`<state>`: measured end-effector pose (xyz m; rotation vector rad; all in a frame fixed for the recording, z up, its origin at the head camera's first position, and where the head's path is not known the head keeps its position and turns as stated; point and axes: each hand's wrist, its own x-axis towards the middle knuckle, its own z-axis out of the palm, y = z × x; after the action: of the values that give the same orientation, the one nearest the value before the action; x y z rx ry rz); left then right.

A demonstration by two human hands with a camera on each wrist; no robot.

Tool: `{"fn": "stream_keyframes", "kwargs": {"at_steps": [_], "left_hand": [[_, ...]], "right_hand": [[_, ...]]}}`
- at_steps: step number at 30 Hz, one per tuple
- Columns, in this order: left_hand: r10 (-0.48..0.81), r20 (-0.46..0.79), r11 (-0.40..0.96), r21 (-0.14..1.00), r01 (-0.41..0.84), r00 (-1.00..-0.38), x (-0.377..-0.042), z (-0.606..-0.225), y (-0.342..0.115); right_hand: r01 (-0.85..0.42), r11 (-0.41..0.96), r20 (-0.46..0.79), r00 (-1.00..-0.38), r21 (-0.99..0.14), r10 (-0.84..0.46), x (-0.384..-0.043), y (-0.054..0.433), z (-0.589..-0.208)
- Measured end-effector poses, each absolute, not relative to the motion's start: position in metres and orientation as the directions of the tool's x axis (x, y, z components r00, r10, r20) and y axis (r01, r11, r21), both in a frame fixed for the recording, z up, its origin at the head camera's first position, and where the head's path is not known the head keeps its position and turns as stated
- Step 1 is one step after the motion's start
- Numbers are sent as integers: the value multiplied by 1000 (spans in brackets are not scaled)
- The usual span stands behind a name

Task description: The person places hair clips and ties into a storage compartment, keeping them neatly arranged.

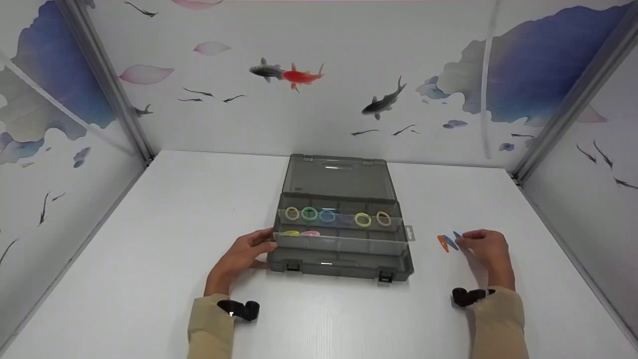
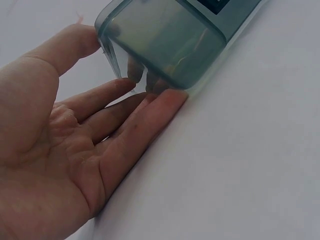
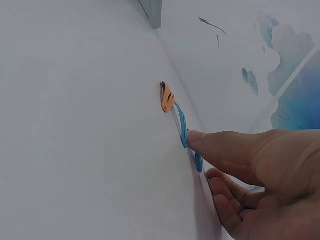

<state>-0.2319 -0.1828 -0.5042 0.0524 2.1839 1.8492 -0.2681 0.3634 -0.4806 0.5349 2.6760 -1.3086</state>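
A smoky grey compartment box (image 1: 329,270) lies with its lid (image 1: 339,175) raised at the back. My left hand (image 1: 244,254) rests against the box's left end, fingers fairly straight along the wall and the thumb at its upper edge. To the right of the box, my right hand (image 1: 486,249) pinches a blue hair clip (image 3: 199,162) at the table surface, partly hidden by the thumb. Beside it lie another blue hair clip (image 1: 450,243) and an orange hair clip (image 1: 443,244).
Inside the back row are several coloured rings, among them a green ring (image 1: 309,214) and a yellow ring (image 1: 363,220). A yellow piece (image 1: 290,233) and a pink piece (image 1: 311,233) lie in the middle row. Printed walls enclose the white table (image 1: 209,199).
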Motion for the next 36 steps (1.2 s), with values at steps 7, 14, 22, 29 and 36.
{"fn": "stream_keyframes", "kwargs": {"at_steps": [7,14,22,29,36], "left_hand": [[200,-191,190,970,-154,-961,-233,-504,-182],[201,-183,187,971,-145,-963,-232,-503,-182],[205,-184,189,971,-146,-961,-230,-503,-183],[191,-183,191,970,-147,-964,-230,-503,-183],[190,-190,190,970,-154,-963,-231,-503,-181]], "right_hand": [[386,567,-265,-921,-727,287,-268,362,-479],[395,562,-270,-916,-726,296,-268,359,-476],[391,561,-278,-919,-730,280,-269,362,-475],[328,593,-223,-943,-735,246,-275,355,-467],[213,635,-97,-972,-743,214,-274,340,-450]]}}
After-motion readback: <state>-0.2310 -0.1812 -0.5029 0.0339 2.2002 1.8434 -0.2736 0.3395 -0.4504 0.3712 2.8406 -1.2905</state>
